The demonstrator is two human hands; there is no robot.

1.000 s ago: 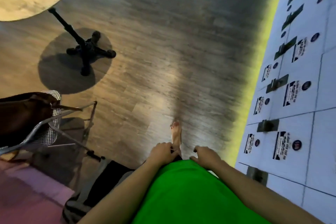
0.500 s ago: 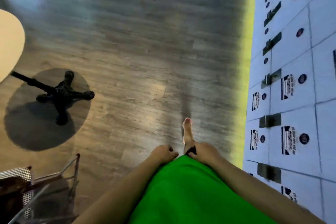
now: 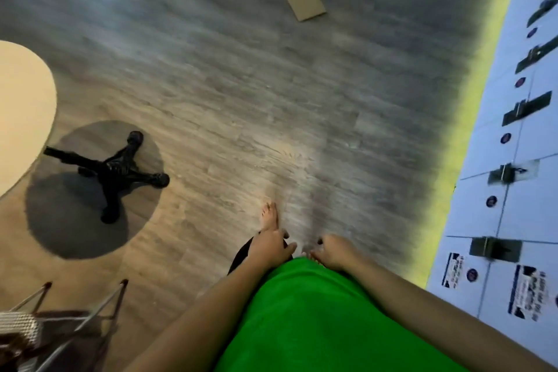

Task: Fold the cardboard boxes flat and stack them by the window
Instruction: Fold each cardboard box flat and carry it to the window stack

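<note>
Ahead, the flat cardboard piece [image 3: 305, 2] on the floor [image 3: 271, 100] looked light and stiff, best pinched by an edge, while both hands' fingers [image 3: 282, 246] hung loosely curled, holding nothing.

Motion blur smears the locker labels [image 3: 527, 291], and the round table [image 3: 21, 112] is cut off at the left edge.

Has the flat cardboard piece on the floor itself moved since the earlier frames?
Cannot tell. The cardboard piece sits lower in view, but the table base slid too, so the camera moved.
</note>
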